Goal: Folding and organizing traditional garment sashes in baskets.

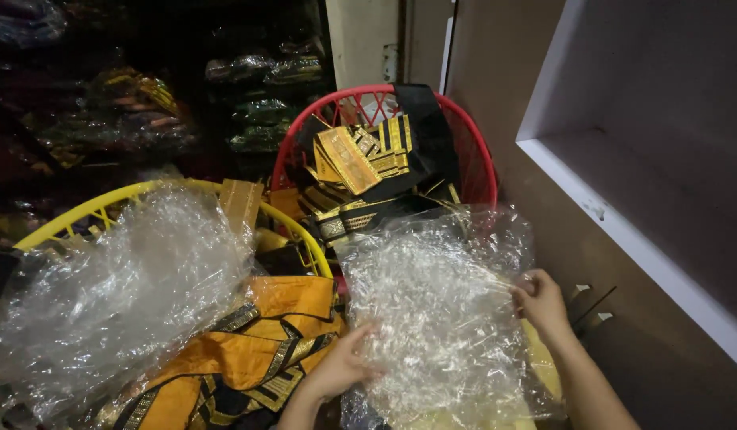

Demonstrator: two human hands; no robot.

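Both my hands hold a crumpled clear plastic bag (432, 310) in front of me. My left hand (341, 366) grips its lower left side and my right hand (540, 302) pinches its right edge. Under the bag, part of a yellow surface (544, 366) shows. Left of my left hand lies an orange cloth with black and gold borders (249, 358). A second sheet of clear plastic (121, 295) lies over the yellow basket (82, 211) at the left.
A red basket (464, 135) behind the bag holds black and gold folded cloths (368, 167). Dark shelves with wrapped cloth packs (145, 95) fill the upper left. A brown wall and a white-edged shelf (623, 231) stand at the right.
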